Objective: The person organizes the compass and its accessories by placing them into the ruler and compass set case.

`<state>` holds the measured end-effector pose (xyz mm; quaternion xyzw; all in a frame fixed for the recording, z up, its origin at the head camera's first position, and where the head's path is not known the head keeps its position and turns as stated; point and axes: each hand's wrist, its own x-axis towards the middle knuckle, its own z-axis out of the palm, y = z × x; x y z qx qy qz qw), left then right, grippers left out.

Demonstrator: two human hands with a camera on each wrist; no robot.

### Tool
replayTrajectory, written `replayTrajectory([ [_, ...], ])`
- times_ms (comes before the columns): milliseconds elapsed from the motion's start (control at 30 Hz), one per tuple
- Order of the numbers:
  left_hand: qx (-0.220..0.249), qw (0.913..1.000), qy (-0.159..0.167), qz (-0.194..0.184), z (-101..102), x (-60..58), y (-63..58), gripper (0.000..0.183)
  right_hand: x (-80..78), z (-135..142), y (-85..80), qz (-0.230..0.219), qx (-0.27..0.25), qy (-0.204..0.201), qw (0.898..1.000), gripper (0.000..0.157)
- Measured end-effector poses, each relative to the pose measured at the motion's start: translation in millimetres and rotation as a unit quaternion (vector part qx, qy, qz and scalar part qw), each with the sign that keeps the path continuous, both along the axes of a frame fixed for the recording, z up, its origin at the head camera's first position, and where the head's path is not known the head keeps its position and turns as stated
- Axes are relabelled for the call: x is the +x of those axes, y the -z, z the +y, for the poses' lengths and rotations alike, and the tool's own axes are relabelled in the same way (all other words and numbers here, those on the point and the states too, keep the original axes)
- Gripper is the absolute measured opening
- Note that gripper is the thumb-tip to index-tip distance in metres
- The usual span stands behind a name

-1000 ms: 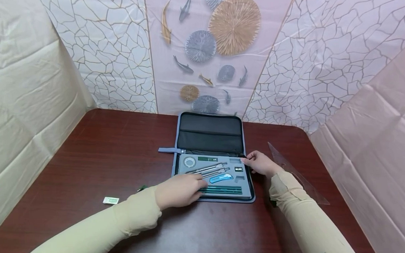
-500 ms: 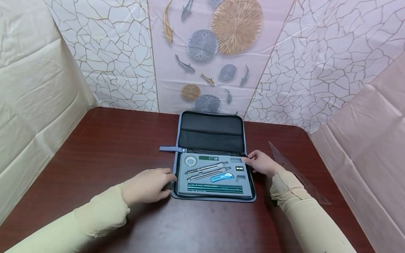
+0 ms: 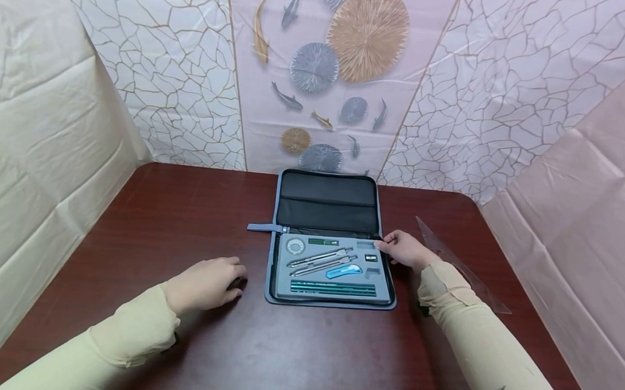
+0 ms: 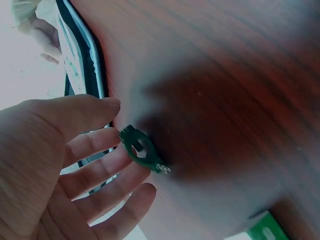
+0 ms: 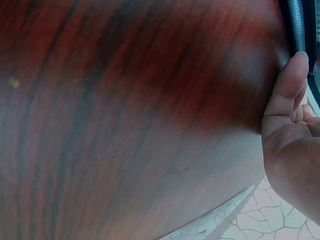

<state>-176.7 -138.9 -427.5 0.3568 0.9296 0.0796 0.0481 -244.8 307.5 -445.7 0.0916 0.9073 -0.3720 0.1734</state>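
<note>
My left hand (image 3: 204, 286) is over the table, left of an open zip case (image 3: 326, 189). In the left wrist view its fingers are loosely bent, thumb apart, beside a small dark green ring-shaped piece (image 4: 142, 150) with a pale metal end. Whether the fingertips touch that piece I cannot tell. My right hand (image 3: 404, 250) grips the case's right edge near the hinge, thumb on the grey tray (image 3: 283, 276). The tray bears dark green pencils (image 3: 332, 288), two metal compasses (image 3: 320, 258), a blue utility knife (image 3: 344, 271), a sharpener (image 3: 370, 258) and a white ring (image 3: 295, 246).
A clear set square (image 3: 459, 264) lies right of the case, beside my right forearm. A green and white eraser (image 4: 267, 230) shows at the bottom of the left wrist view. A patterned cloth (image 3: 184, 79) hangs behind the table (image 3: 189, 205).
My left hand has moved left from over the tray, past the case's edge, to the bare table. It now covers the spot of the green piece. The right hand stays on the case.
</note>
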Motion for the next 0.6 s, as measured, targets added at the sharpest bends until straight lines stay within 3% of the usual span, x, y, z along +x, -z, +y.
replayTrajectory([
  [600, -0.005, 0.9999, -0.011, 0.001, -11.8, -0.6, 3.8, 0.013, -1.7, 1.7, 1.9, 0.004, -0.003, -0.002, 1.0, 0.043],
])
